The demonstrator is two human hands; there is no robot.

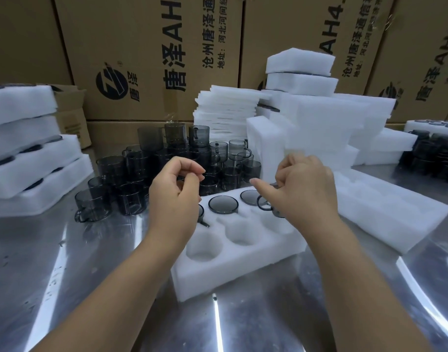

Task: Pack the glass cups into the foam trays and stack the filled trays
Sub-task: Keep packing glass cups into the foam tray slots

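Tray: white foam, centre of steel table, just ahead of both forearms. Two rows of round pockets.
- Far row: grey glass cups seated rim-up. One is half hidden by the left hand, and one lies under the right hand with only its handle and a bit of rim showing.
- Near row: pockets bare.

Left hand: over the tray's far left corner. Fingers curled in, thumb and forefinger tips almost meeting, nothing seen between them.

Right hand: over the tray's far right end. Fingers curled, thumb stuck out to the left. Cannot tell whether it grips or touches the cup beneath it.

Loose cups: smoky grey with handles, heaped just behind the tray and left of it, some stacked two high.

Filled trays: stacked at far left, dark cup rims showing between layers.

Flat foam slab: lies just right of the tray.

Foam sheets and foam blocks: piled behind, hiding part of the wall of boxes. More cups sit at far right, under foam.

Boxes: brown card, printed sideways in black with a round logo and "唐泽", large "唐泽AH4", and "沧州唐泽通信". The line "地址:河北河间…" is cut off by the foam.
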